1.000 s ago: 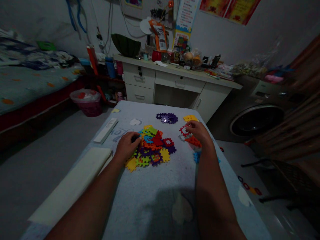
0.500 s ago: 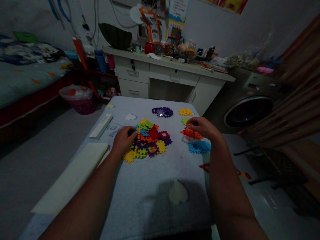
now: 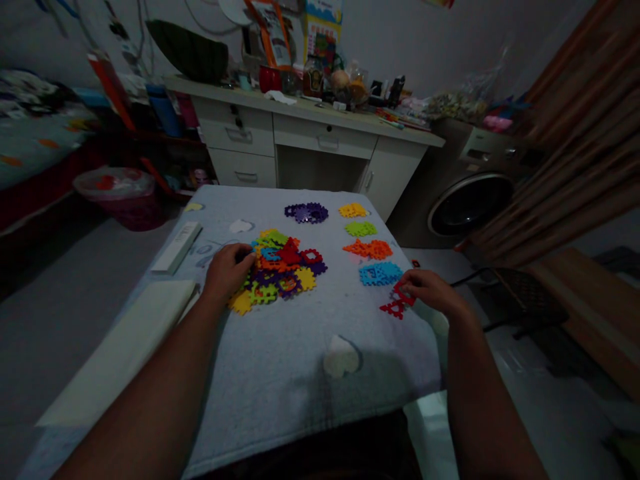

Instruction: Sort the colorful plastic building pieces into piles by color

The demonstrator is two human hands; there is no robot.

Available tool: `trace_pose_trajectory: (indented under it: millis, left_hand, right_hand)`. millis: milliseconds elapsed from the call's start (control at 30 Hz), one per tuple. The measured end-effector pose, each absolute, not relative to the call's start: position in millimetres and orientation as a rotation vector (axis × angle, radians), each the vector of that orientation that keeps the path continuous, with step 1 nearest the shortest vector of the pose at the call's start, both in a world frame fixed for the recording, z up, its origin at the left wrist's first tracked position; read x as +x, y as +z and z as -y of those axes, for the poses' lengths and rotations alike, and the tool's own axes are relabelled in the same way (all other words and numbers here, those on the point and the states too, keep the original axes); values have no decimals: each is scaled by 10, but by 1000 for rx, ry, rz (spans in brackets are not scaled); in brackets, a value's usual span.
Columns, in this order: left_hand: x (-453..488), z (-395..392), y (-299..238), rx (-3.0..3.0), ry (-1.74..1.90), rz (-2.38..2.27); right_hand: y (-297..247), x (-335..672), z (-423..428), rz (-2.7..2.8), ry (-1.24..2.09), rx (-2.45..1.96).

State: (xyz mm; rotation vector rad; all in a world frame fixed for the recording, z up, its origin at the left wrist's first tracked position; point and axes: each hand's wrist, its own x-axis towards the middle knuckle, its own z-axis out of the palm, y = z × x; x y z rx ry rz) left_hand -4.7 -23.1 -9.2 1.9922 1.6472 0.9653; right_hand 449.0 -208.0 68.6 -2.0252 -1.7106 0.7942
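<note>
A mixed pile of toothed plastic building pieces lies on the cloth-covered table. At the pile's left edge rests my left hand, fingers curled in and touching it; whatever they pinch is hidden. My right hand is over the table's right edge, fingertips closed on a red toothed piece. Just beside it lies a red triangular piece. Beyond the right hand sit single-colour groups: blue pieces, orange pieces, green pieces and yellow pieces. Purple pieces form a group at the far side.
A long white box and a pale flat sheet lie along the table's left side. Behind stands a white desk with jars and packets on top. A washing machine is at the right, with a chair nearer.
My right hand has moved from the orange group toward me and right, to the red pieces. The left hand stays at the pile. The whole view has shifted a little.
</note>
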Motion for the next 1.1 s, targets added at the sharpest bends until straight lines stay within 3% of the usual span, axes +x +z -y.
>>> trace_pose_trajectory:
  millis: [400, 667, 867, 1100]
  left_hand:
    - [-41, 245, -83, 1990, 973, -1647]
    - [-23, 259, -55, 1997, 964, -1646]
    - [-20, 284, -35, 2026, 979, -1632]
    - [-13, 279, -37, 2012, 981, -1649]
  right_hand:
    - [728, 4307, 2078, 1787, 431, -2334]
    - [1006, 3547, 1540, 1984, 351, -2065]
    - [590, 2775, 1038, 2225, 314, -1804]
    - [191, 2661, 894, 2140, 319, -1751]
